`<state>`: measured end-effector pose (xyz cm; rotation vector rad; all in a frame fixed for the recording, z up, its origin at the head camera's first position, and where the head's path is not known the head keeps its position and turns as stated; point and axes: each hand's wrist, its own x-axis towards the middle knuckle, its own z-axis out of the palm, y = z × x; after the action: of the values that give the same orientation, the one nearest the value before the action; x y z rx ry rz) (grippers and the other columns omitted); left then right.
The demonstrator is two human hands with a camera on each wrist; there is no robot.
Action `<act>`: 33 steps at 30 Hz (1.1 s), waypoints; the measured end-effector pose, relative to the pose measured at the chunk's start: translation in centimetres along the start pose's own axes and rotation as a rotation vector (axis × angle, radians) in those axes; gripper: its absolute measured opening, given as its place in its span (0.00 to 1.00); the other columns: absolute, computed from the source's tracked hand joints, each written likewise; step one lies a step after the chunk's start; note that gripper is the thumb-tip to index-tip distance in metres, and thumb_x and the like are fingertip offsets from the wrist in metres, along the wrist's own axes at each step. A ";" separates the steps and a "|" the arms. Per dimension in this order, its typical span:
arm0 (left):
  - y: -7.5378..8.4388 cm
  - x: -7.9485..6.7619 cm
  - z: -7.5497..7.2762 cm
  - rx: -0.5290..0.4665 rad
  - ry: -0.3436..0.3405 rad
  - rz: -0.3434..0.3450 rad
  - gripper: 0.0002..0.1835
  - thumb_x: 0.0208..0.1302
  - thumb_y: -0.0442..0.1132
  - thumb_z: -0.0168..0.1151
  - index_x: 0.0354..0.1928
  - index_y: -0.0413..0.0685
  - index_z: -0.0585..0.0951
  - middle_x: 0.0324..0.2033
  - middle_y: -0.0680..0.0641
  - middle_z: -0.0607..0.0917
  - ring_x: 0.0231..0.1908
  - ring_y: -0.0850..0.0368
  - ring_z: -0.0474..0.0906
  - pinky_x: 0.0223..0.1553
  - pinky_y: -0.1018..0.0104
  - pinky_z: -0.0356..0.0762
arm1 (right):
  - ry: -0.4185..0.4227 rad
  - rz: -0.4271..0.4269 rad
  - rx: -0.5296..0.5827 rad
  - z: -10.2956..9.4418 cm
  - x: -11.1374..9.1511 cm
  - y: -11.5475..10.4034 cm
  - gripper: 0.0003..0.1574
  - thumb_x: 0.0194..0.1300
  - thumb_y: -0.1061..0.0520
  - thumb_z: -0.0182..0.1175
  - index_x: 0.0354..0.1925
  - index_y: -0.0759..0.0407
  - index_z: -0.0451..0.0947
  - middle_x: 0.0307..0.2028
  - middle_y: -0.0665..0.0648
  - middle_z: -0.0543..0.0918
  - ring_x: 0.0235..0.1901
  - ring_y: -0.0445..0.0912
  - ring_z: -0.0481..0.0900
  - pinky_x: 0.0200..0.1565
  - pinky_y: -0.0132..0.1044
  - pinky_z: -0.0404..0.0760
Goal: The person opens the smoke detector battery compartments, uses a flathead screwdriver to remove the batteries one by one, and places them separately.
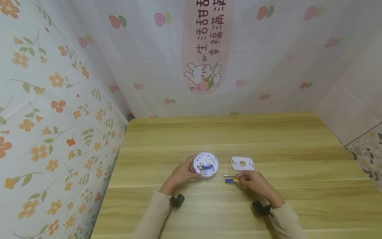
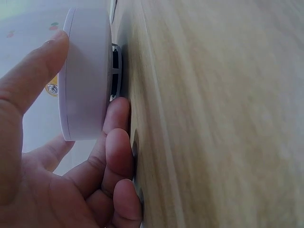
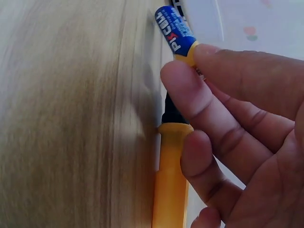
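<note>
On the left, a round white smoke detector [image 1: 197, 161] lies with its back facing up, and a blue and yellow battery [image 1: 205, 167] sits in its recess. My left hand [image 1: 185, 171] holds the detector by its side wall; the left wrist view shows the thumb at the upper rim and fingers against the side and underneath. To the right, my right hand [image 1: 253, 182] pinches a second battery [image 1: 229, 181] by its yellow end between thumb and index finger. Under that hand lies a screwdriver [image 3: 173, 175] with a yellow handle, its metal shaft pointing left.
Beyond my right hand lies a white mounting plate [image 1: 236, 165] with a round central hole. Everything rests on a wood-grain table [image 1: 179, 136]. A printed curtain [image 1: 143, 59] hangs behind its far edge, and a floral cloth [image 1: 59, 132] hangs along the left.
</note>
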<state>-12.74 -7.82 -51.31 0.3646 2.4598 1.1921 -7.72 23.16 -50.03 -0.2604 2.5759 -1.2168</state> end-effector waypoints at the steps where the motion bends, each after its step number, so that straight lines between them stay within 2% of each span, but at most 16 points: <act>1: 0.0 0.0 0.0 0.000 0.001 0.006 0.51 0.50 0.53 0.74 0.74 0.60 0.56 0.30 0.52 0.79 0.32 0.58 0.74 0.39 0.62 0.69 | 0.005 -0.002 -0.009 0.1 0.0 0.0 0.06 0.58 0.63 0.63 0.36 0.62 0.82 0.27 0.55 0.85 0.23 0.33 0.72 0.25 0.28 0.71; 5: -0.1 -0.1 0.0 0.007 0.003 0.025 0.52 0.50 0.53 0.74 0.74 0.59 0.56 0.30 0.52 0.80 0.32 0.59 0.74 0.41 0.62 0.70 | 0.033 -0.009 -0.065 0.3 0.0 0.1 0.06 0.57 0.63 0.64 0.36 0.62 0.83 0.25 0.52 0.84 0.20 0.33 0.70 0.23 0.28 0.71; 12: -0.1 -0.1 0.0 -0.004 0.000 0.026 0.51 0.50 0.52 0.74 0.74 0.59 0.56 0.29 0.52 0.79 0.32 0.59 0.74 0.39 0.63 0.70 | 0.067 -0.036 -0.258 0.4 0.0 -0.3 0.03 0.56 0.60 0.65 0.32 0.56 0.84 0.22 0.46 0.77 0.23 0.34 0.68 0.27 0.30 0.68; 18: -0.1 -0.1 0.0 -0.017 0.000 0.033 0.51 0.50 0.52 0.74 0.74 0.59 0.56 0.34 0.50 0.81 0.33 0.59 0.74 0.41 0.60 0.71 | 0.080 -0.052 -0.344 0.7 0.0 -0.3 0.02 0.56 0.60 0.66 0.31 0.55 0.83 0.22 0.45 0.79 0.24 0.35 0.71 0.28 0.32 0.71; 26: -0.1 -0.1 0.1 -0.023 0.008 0.034 0.51 0.49 0.53 0.74 0.74 0.59 0.57 0.29 0.53 0.79 0.32 0.60 0.74 0.39 0.63 0.70 | 0.113 -0.066 -0.360 0.9 0.1 0.0 0.02 0.56 0.59 0.67 0.31 0.54 0.83 0.21 0.44 0.78 0.23 0.35 0.69 0.27 0.32 0.69; 33: -0.1 0.0 0.1 -0.029 0.011 0.023 0.52 0.50 0.53 0.74 0.74 0.59 0.56 0.28 0.53 0.78 0.31 0.59 0.74 0.38 0.64 0.69 | 0.137 -0.070 -0.290 0.4 0.1 -0.2 0.04 0.56 0.58 0.67 0.33 0.54 0.83 0.20 0.44 0.74 0.21 0.33 0.66 0.26 0.30 0.66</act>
<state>-12.67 -7.78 -51.45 0.3800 2.4515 1.2408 -7.69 22.70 -50.09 -0.3394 2.8836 -0.9066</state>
